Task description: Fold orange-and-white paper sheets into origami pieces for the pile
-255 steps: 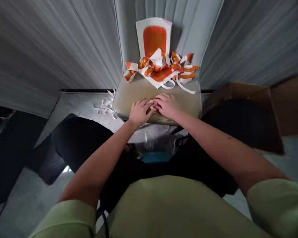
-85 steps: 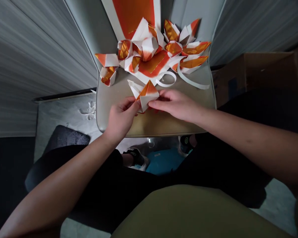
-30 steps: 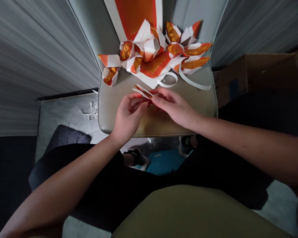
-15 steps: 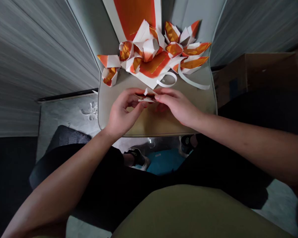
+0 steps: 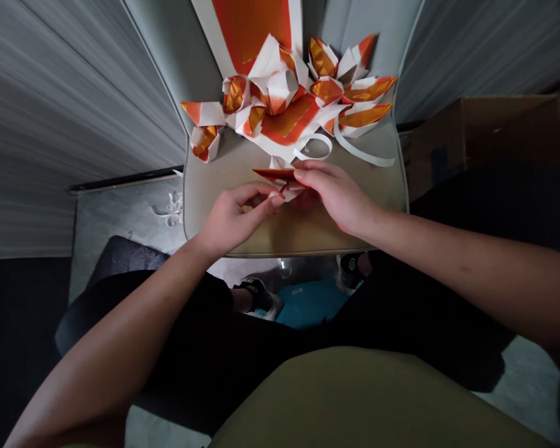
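Note:
Between my hands, over the front of the chair seat, is a piece of folded red-and-white paper. My right hand pinches its right side with thumb and fingers. At its lower left edge, my left hand has thumb and fingertips closed on a fold. Just beyond my hands lie several folded paper pieces in white, orange and gold. They rest on and around a flat orange-and-white sheet. My fingers partly hide the held paper.
White paper strips curl on the seat's right side, and paper scraps lie on the floor at left. Another orange sheet leans on the chair back. A cardboard box stands at right. Something blue sits under the chair.
The held paper has turned, and its long red edge now shows to the left. My left hand has shifted slightly down from its upper side to its lower edge.

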Tool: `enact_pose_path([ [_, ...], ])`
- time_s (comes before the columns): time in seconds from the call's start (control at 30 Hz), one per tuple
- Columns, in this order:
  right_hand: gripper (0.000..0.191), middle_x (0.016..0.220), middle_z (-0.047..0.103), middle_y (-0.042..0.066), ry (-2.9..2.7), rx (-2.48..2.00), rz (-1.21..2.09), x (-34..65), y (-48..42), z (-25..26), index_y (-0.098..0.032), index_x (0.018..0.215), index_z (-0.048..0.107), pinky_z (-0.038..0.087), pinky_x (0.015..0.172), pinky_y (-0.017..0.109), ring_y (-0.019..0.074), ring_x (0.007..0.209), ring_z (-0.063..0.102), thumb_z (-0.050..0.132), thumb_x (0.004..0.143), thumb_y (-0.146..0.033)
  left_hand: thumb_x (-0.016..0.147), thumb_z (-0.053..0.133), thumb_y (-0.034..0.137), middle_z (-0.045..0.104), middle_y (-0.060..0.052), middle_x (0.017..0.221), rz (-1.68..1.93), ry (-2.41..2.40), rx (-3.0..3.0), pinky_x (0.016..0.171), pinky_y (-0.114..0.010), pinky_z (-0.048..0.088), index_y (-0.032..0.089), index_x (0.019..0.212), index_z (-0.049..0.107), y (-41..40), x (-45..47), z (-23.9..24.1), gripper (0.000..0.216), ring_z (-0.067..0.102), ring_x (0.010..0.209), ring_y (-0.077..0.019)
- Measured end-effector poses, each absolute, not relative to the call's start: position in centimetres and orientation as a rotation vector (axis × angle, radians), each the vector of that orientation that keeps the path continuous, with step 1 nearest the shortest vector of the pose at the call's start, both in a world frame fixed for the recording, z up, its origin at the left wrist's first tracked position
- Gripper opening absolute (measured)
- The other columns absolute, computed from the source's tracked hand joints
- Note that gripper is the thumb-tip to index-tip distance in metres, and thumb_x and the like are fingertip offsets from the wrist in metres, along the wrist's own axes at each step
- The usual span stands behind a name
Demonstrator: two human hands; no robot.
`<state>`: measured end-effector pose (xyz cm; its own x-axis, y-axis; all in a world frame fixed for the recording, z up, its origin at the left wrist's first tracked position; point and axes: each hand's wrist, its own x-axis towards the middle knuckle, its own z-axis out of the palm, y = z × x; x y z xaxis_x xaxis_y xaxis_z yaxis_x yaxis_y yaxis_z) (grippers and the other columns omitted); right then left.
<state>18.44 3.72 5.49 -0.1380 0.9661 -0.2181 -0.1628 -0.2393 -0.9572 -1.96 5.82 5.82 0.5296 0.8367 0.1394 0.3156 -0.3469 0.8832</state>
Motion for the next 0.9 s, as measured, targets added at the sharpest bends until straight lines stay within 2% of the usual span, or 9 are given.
enact_pose_path([
  [0.2,0.015,0.088,0.076,0.0,-1.144,-1.139,1.471,18.5,3.7,5.4,-0.021,0.097,0.07,0.052,0.076,0.026,0.0131,0.083,0.069,0.059,0.097,-0.031,0.092,0.064,0.068,0.073,-0.001,0.073,0.696,1.044,1.869,0.063,-0.022,0.049,0.019,0.081,0.076,5.8,-1.7,6.2,0.052,0.065,0.07,-0.0124],
  [0.37,0.013,0.102,0.076,0.001,-1.313,-1.178,1.387,18.3,3.0,6.1,-0.025,0.105,0.07,0.055,0.087,0.031,0.0155,0.09,0.069,0.061,0.097,-0.03,0.093,0.065,0.058,0.071,0.0,0.07,0.634,1.153,1.819,0.061,-0.023,0.048,0.019,0.074,0.074,5.5,-1.4,6.3,0.044,0.064,0.067,-0.0125],
  [0.43,0.016,0.108,0.075,0.001,-1.355,-1.19,1.373,18.4,2.9,6.2,-0.026,0.108,0.071,0.055,0.089,0.032,0.0167,0.095,0.069,0.061,0.097,-0.031,0.094,0.066,0.053,0.073,0.0,0.073,0.632,1.163,1.79,0.063,-0.023,0.05,0.019,0.076,0.074,5.2,-1.2,6.3,0.038,0.066,0.069,-0.0125],
  [0.6,0.019,0.109,0.075,0.002,-1.386,-1.233,1.359,18.6,3.1,5.8,-0.026,0.109,0.072,0.053,0.089,0.034,0.0194,0.099,0.067,0.062,0.097,-0.035,0.093,0.071,0.049,0.079,-0.004,0.09,0.737,1.184,1.533,0.07,-0.025,0.06,0.019,0.102,0.072,4.4,-0.8,6.2,0.032,0.073,0.076,-0.014],
  [0.8,0.017,0.103,0.074,0.003,-1.357,-1.241,1.377,18.4,3.2,5.9,-0.024,0.105,0.073,0.051,0.08,0.033,0.0176,0.09,0.065,0.061,0.096,-0.032,0.088,0.079,0.043,0.076,0.001,0.081,0.956,1.32,1.45,0.061,-0.023,0.06,0.023,0.094,0.055,3.6,-0.5,5.6,0.032,0.072,0.066,-0.012],
  [0.9,0.015,0.099,0.074,0.002,-1.3,-1.249,1.406,18.2,3.4,5.8,-0.023,0.101,0.073,0.051,0.076,0.032,0.0171,0.088,0.065,0.063,0.095,-0.033,0.089,0.078,0.041,0.076,0.003,0.084,1.009,1.315,1.566,0.062,-0.022,0.059,0.024,0.094,0.055,3.3,-0.5,5.0,0.03,0.072,0.068,-0.0109],
])
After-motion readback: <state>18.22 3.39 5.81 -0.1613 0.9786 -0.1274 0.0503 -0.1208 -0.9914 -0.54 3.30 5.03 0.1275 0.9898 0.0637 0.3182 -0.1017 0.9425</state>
